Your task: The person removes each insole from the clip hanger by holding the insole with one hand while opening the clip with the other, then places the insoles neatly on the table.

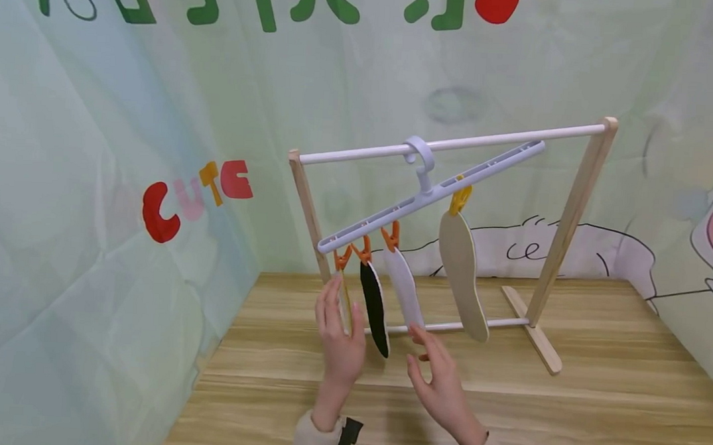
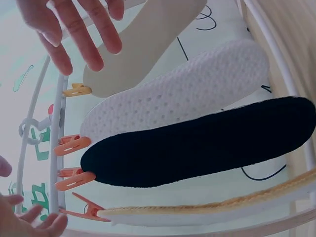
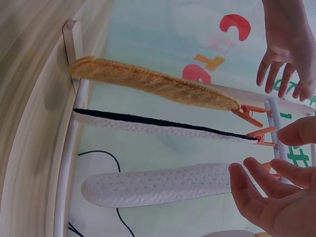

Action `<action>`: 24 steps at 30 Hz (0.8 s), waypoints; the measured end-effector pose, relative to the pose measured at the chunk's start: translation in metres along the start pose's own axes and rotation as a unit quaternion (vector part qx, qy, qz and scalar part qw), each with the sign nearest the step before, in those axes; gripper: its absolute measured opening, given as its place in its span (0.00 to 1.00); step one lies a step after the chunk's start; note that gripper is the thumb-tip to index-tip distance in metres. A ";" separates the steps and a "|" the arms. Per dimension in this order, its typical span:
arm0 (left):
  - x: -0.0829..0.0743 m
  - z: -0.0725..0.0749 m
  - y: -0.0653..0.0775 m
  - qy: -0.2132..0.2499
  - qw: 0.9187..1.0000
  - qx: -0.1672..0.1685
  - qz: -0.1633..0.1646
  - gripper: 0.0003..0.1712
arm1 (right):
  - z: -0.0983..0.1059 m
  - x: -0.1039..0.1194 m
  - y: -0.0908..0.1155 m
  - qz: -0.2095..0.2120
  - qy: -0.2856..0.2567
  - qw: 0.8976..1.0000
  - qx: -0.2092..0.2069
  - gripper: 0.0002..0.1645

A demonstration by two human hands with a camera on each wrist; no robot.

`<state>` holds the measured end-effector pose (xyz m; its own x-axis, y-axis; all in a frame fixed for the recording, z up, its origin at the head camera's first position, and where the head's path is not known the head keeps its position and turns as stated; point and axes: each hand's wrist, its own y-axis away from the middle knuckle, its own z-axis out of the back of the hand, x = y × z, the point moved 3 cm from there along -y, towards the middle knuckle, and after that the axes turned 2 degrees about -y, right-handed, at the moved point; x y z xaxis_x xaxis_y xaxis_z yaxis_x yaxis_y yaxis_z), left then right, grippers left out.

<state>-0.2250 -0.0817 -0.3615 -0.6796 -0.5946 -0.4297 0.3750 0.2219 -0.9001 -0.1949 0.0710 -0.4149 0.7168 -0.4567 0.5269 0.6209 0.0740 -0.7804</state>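
Note:
Several shoe insoles hang by clips from a tilted pale hanger (image 1: 420, 200). Toward its lower left end, orange clips (image 1: 364, 251) hold a brown fuzzy insole (image 3: 153, 81), a black-faced insole (image 2: 197, 145) and a white dimpled insole (image 3: 158, 187). A yellow clip (image 1: 461, 199) holds a beige insole (image 1: 463, 273) farther right. My left hand (image 1: 342, 341) is beside the brown insole, fingers extended; in the head view it partly covers that insole. Lower right, my right hand (image 1: 441, 385) is near the white insole's bottom end, fingers loosely bent. Neither hand grips anything.
The hanger's hook (image 1: 420, 155) sits over the white top rod (image 1: 503, 137) of a wooden-sided rack (image 1: 572, 218). A low white rod (image 1: 441, 327) joins the rack's posts. The rack stands on a wood-grain table (image 1: 611, 406), with a printed cloth (image 1: 362, 83) behind.

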 end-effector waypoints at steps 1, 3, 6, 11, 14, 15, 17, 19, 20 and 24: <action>0.000 0.001 -0.002 0.006 1.000 0.002 0.017 0.25 | -0.001 0.002 -0.001 0.000 -0.004 1.000 0.001 0.32; 0.002 0.001 -0.004 0.012 0.999 0.011 0.050 0.27 | -0.003 0.005 -0.004 -0.001 -0.011 1.000 0.001 0.32; 0.004 0.002 -0.008 0.016 0.995 0.028 0.099 0.28 | -0.006 0.010 -0.008 -0.005 -0.027 1.000 0.002 0.32; 0.007 0.000 -0.011 0.026 0.986 0.058 0.154 0.28 | -0.010 0.010 -0.009 -0.020 -0.057 0.998 0.019 0.32; 0.008 -0.001 -0.012 0.031 0.983 0.072 0.166 0.29 | -0.012 0.007 -0.009 -0.028 -0.068 0.997 0.032 0.32; 0.009 -0.001 -0.012 0.033 0.982 0.077 0.169 0.29 | -0.013 0.005 -0.009 -0.030 -0.071 0.996 0.035 0.31; 0.009 -0.002 -0.012 0.040 0.980 0.087 0.174 0.30 | -0.013 0.004 -0.009 -0.035 -0.079 0.996 0.039 0.31; 0.009 -0.003 -0.013 0.042 0.978 0.094 0.180 0.30 | -0.014 0.003 -0.009 -0.041 -0.084 0.995 0.042 0.30; 0.009 -0.003 -0.013 0.043 0.978 0.097 0.182 0.30 | -0.014 0.003 -0.009 -0.044 -0.084 0.995 0.043 0.29; 0.009 -0.004 -0.016 0.045 0.977 0.101 0.184 0.30 | -0.017 0.002 -0.010 -0.057 -0.090 0.993 0.048 0.28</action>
<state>-0.2393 -0.0874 -0.3509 -0.5251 -0.4308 -0.7340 0.7143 0.2457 -0.6552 -0.2053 0.0541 -0.4120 0.6791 -0.3027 0.6688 0.7231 0.1189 -0.6804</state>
